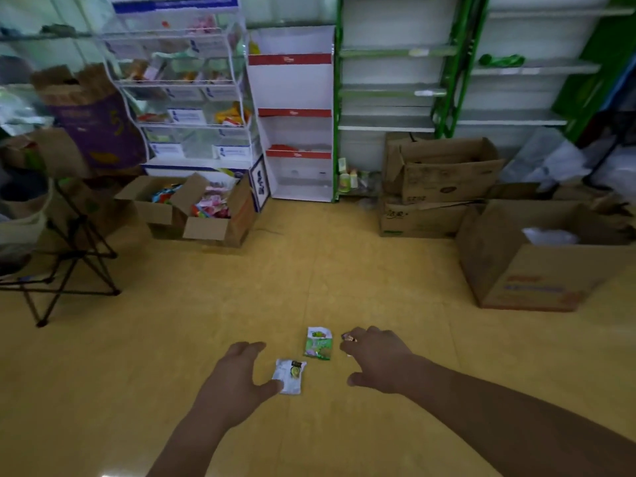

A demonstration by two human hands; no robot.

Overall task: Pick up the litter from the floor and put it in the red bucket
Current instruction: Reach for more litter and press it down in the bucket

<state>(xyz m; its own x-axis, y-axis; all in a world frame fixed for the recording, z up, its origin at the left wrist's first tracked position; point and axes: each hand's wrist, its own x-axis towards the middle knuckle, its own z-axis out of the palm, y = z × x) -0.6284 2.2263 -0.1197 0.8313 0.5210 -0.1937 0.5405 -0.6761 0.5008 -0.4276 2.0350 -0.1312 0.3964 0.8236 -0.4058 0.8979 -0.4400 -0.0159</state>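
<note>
Green wrapper [318,343] lengthwise away, left hand [237,376] spread by white wrapper [289,376], right hand [377,356] curled over scrap [348,337], grip unclear

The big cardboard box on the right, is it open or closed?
Open: the cardboard box has no flaps covering its top, and something white shows inside.

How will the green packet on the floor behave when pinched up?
The green packet looks like thin film lying flat: probably floppy and very light. Its top looks torn open, so likely empty, crushable. On the glossy floor it may slide rather than lift.
</note>
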